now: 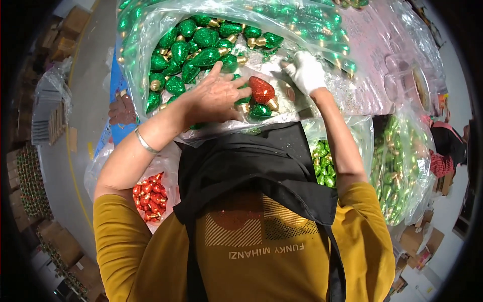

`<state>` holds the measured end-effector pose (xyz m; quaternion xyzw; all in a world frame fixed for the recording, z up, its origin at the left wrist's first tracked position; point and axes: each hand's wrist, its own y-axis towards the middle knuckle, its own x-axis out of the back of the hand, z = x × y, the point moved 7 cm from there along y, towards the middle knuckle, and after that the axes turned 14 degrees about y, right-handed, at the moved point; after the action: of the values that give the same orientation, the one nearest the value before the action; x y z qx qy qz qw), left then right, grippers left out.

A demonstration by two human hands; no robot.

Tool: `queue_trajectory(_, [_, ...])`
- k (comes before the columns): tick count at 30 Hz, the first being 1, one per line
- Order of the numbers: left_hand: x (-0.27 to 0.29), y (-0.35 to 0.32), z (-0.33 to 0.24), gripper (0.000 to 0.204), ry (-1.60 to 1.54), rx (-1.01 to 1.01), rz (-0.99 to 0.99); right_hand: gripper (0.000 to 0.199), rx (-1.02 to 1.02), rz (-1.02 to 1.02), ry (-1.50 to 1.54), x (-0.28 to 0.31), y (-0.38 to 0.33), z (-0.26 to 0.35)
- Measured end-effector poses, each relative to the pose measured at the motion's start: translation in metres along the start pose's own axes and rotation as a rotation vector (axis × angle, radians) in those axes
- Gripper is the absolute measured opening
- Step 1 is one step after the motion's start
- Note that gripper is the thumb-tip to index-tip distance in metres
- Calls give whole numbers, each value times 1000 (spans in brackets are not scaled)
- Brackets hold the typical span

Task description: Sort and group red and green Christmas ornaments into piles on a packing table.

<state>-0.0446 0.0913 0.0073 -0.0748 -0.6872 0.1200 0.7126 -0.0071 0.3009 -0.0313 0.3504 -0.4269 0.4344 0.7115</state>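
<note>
Spread over a heap of glittery green bulb-shaped ornaments (206, 38) with gold caps is my bare left hand (219, 95), its fingers apart. The fingertips reach a red glitter bulb ornament (261, 89), which lies with its gold cap toward me. Beside it, close to the table edge, lies a green bulb ornament (260, 111). On the right, my right hand (306, 73) wears a white glove and is low over the glitter-strewn surface. Its fingers are curled; what they may hold is hidden.
Clear plastic bags of green ornaments (302, 25) line the table's far side. A clear plastic tub (415, 88) stands at right. Below the edge are bags of red ornaments (151, 196), green ornaments (324, 163) and light green ornaments (397, 171). A brown glove (122, 108) lies at left.
</note>
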Motion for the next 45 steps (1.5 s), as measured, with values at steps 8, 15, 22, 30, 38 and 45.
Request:
queue_trajectory(8, [-8,-12,-3,35,16,-44,-236,15,793,561,32,15,-47,134])
queue_trajectory(15, [-27,-31,9,14,-88,-109,-543,12,1056,499,-443,-23,-52,147])
queue_trajectory(22, [-42,-38,4,11,-78,-108,-625,26,785,844,153,21,-33,174])
queue_trajectory(30, [-31,-32,-8,11,-216,-247,-558,24,338,708,-85,-24,-26,147])
queue_trajectory(38, [-11,-33,-1,7,-143,-165,-303,14,413,-62,487,78,-43,131])
queue_trajectory(45, [9,-17,1,6,-224,-186,-134,38,-193,359,50,-22,-28,-21])
